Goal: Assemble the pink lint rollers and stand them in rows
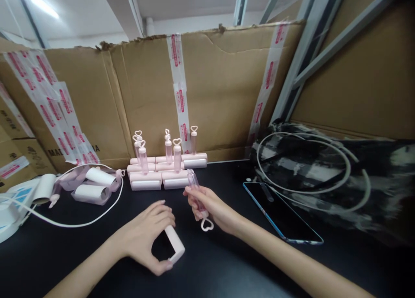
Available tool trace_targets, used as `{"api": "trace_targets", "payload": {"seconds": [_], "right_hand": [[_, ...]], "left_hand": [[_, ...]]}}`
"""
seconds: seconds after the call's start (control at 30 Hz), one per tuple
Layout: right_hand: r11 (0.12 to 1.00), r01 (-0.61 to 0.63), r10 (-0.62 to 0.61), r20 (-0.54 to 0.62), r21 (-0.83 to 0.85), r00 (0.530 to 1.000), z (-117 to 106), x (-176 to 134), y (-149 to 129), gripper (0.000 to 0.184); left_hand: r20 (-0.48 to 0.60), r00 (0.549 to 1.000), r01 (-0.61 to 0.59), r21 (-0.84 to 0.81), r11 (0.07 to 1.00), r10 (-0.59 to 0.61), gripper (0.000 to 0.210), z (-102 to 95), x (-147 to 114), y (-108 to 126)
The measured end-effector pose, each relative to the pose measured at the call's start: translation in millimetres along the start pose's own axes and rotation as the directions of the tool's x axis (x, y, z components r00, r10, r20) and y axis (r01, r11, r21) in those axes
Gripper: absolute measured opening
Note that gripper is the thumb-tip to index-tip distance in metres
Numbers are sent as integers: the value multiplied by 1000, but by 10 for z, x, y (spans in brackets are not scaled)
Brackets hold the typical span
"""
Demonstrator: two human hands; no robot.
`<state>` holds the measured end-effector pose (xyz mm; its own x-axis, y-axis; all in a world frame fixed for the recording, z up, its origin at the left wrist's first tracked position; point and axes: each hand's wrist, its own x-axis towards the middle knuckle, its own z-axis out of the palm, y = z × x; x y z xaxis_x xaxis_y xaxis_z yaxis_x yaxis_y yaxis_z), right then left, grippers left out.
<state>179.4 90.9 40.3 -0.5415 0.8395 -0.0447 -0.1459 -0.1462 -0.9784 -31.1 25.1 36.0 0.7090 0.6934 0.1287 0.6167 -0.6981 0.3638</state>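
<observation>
My left hand (151, 231) grips a pale pink plastic roller frame (175, 241) just above the black table, thumb at its near corner and fingers over its far side. Closed around a clear pink tube-shaped handle (193, 179) is my right hand (205, 203). The handle is tilted, its heart-shaped loop (206, 224) pointing down toward me. Behind both hands stand several pink rollers (145, 180) with white rolls, lying in rows with their clear handles (177, 157) upright and heart loops on top. The two held parts are apart.
At left lie loose white paper rolls (90, 193) among pinkish cases, with a white cable (87, 222) looped around them. A phone (282, 211) rests at right, beside a black plastic bag (301, 159) and a coiled white tube (348, 168). Cardboard (220, 90) walls the back.
</observation>
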Motion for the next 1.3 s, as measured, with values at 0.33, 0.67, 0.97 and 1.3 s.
{"api": "trace_targets", "payload": {"seconds": [0.33,0.67,0.97,1.3], "right_hand": [[782,251,-158,208,-571,965,64,-146,-16,36],[278,400,-165,367,-873,915,198,-380,-144,34],[34,378,-200,364,-925,910,160,-368,-167,36],[-24,423,-183,420,-906,889,212,-422,-28,37]], "left_hand": [[-238,705,-79,-963,259,-668,46,87,142,-101],[179,903,153,-983,-97,-392,57,311,153,-97],[155,898,125,-987,-100,-411,54,334,152,-139],[-4,862,97,-980,172,-507,49,413,128,-98]]}}
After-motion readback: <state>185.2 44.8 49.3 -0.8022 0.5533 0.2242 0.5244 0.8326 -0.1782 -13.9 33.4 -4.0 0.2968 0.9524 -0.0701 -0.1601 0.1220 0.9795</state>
